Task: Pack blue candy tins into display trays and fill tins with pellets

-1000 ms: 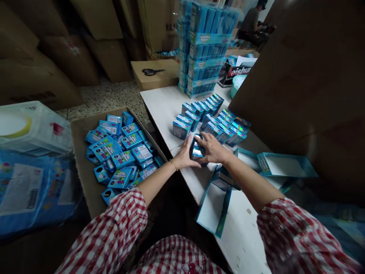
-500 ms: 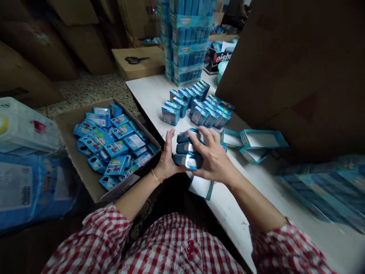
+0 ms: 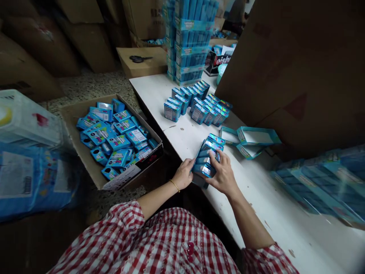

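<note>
Several small blue boxes (image 3: pixel 209 156) stand in a row inside a blue tray at the table's near edge. My right hand (image 3: pixel 224 173) grips the boxes from the right, fingers bent over their tops. At the tray's left side, my left hand (image 3: pixel 184 175) is closed on its edge. Beyond them, more small blue boxes (image 3: pixel 172 110) stand in rows on the white table (image 3: pixel 179 133). Flat blue trays with white insides (image 3: pixel 258 136) lie to the right of my hands.
An open carton (image 3: pixel 131 173) full of loose blue boxes is at the left. Wrapped stacks of filled trays (image 3: pixel 189 49) rise at the back. Scissors (image 3: pixel 139 59) lie on a cardboard box (image 3: pixel 125 66). More wrapped packs (image 3: pixel 322 186) sit at the right, beside a large cardboard panel (image 3: pixel 273 68).
The held boxes have come down into the tray at the table edge. My left hand has moved from beside the boxes to the tray's side and closed on it.
</note>
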Available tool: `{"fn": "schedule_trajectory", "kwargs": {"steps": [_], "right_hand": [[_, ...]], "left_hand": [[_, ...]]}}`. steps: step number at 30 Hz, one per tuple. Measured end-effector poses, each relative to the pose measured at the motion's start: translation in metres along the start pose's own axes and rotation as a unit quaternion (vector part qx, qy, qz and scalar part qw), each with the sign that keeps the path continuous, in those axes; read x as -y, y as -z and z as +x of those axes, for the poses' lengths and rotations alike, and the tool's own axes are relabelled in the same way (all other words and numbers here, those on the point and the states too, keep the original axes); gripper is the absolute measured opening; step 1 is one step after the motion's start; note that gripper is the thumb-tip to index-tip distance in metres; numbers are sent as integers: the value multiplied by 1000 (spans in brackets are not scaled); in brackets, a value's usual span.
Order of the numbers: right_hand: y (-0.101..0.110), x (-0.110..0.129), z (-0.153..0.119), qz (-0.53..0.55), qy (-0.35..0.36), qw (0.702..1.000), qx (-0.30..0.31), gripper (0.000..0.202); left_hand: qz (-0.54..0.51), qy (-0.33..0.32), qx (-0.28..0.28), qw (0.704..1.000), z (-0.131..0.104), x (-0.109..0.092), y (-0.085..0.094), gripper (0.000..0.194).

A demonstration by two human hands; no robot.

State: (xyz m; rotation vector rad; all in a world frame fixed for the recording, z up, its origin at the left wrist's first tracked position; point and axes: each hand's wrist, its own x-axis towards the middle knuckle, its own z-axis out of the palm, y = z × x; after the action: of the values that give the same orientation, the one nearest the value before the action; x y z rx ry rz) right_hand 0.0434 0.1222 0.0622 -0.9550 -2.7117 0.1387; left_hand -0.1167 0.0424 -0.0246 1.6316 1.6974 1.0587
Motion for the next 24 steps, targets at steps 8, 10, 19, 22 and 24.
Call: {"fn": "schedule_trajectory", "kwargs": {"steps": [8, 10, 19, 22, 24], "right_hand": [[4, 12, 22, -79, 59, 986, 131, 83], [14, -3, 47, -49, 97, 979, 171, 82], [-29, -58, 243, -173, -30, 982, 63, 61], [-49, -52, 251, -209, 27, 977, 34, 50], [-52, -43, 248, -209, 80, 974, 41, 48]], "left_hand": [[6, 20, 49, 999, -2, -8, 10, 63], [2, 25, 61, 998, 0, -12, 14, 59], [-11, 53, 58, 997, -1, -6, 8, 60], [-19, 54, 49, 997, -3, -3, 4, 63], [-19, 60, 46, 997, -3, -3, 2, 63]]}}
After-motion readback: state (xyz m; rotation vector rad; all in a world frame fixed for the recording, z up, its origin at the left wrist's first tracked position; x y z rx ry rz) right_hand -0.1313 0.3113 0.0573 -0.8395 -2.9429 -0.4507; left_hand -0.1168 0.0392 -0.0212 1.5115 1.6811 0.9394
